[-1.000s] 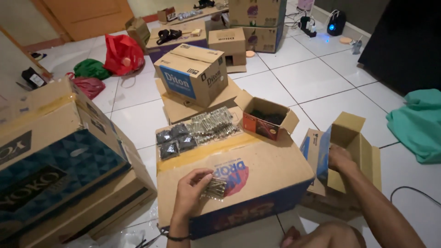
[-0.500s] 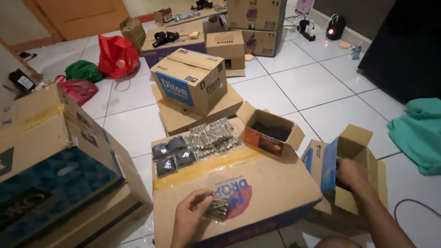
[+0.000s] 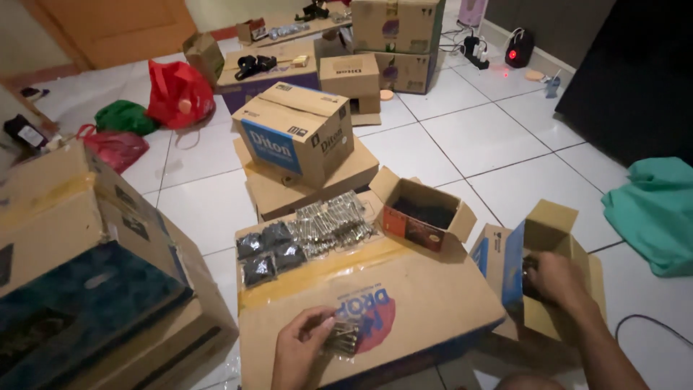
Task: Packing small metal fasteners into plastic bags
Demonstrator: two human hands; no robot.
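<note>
While the left hand point(image 3: 302, 352) pinches a packet point(image 3: 341, 337), the right hand point(image 3: 554, 278) grips inside a box point(image 3: 552, 238).

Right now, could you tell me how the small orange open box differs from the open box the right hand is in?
The small orange open box sits on top of the large carton; the blue-and-brown open box sits lower, beside the carton. The right hand reaches into the latter; no hand touches the former. Both are cardboard with flaps open.

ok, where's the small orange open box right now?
Head view, right of centre: the small orange open box sits on the far right corner of the big cardboard carton, beside the shiny packets.
</note>
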